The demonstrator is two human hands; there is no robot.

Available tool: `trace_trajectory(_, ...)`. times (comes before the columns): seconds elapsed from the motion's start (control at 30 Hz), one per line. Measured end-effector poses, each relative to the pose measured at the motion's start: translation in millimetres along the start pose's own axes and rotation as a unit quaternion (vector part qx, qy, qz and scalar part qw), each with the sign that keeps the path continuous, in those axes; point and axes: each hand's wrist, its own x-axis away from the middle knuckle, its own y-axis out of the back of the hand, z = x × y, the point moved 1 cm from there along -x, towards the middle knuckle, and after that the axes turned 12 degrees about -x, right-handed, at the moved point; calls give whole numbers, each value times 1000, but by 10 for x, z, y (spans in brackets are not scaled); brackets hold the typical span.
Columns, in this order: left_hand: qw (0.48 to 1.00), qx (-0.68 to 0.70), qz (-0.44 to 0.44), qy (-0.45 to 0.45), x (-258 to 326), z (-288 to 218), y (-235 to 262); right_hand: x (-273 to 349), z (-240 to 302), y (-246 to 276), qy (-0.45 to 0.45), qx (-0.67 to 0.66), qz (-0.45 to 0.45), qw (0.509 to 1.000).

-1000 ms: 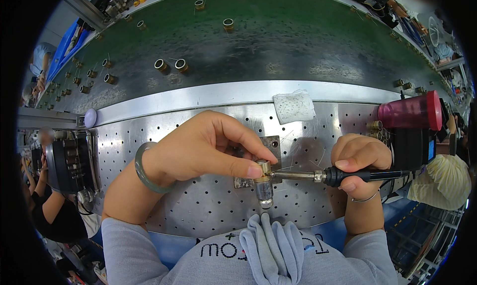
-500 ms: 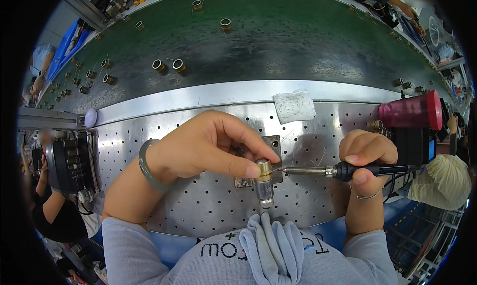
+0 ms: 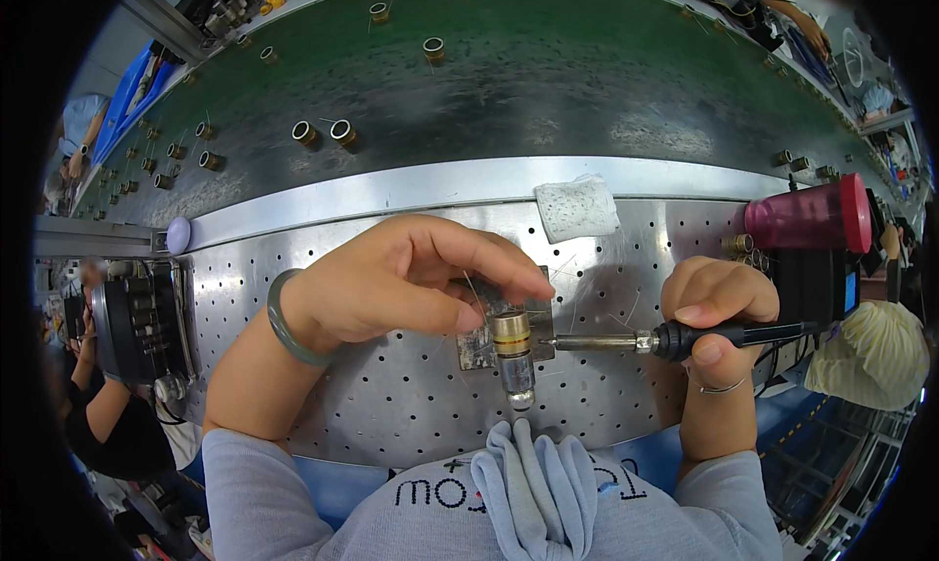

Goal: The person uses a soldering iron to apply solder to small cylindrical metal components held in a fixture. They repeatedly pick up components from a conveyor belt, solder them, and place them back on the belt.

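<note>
The left hand [image 3: 406, 282] arches over a small jig [image 3: 481, 341] on the perforated plate [image 3: 391, 404], fingers loosely curled, thumb and forefinger pinching a thin wire [image 3: 473, 289] above a brass-ringed cylinder [image 3: 512, 346]. The right hand [image 3: 719, 316] is closed around a soldering iron [image 3: 675, 340], its tip touching the cylinder's right side.

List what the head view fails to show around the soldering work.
- Solder joint: the soldering iron tip meets the brass cylinder, but the contact spot is too small to make out.
- Small fixture plate: mostly covered by the left hand.
- Thin wire by the left fingers: too fine to trace.
- Iron's cord: hidden behind the right hand.
</note>
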Motion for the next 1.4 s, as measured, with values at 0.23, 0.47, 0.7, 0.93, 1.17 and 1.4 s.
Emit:
trace_trajectory(0.23, 1000, -2, 8, 11, -25, -40, 17, -9, -9, -30, -6, -13, 4, 1000)
trace_trajectory(0.47, 999, -29, -11, 34, -40, -65, -46, -8, -23, -36, -7, -16, 5, 1000)
trace_trajectory(0.7, 998, -19, -24, 48, -25, -46, -74, -22, -24, -78, -12, -7, -4, 1000)
trace_trajectory(0.93, 997, -38, -36, 48, -12, -79, -92, -6, -10, -11, 8, 18, 4, 1000)
trace_trajectory(1.17, 998, -34, -38, 47, -11, -79, -100, -24, -35, -30, 5, -19, 13, 1000)
trace_trajectory(1.4, 998, -30, -44, 47, -12, -77, -100, -54, -54, -27, 10, -2, 51, 999)
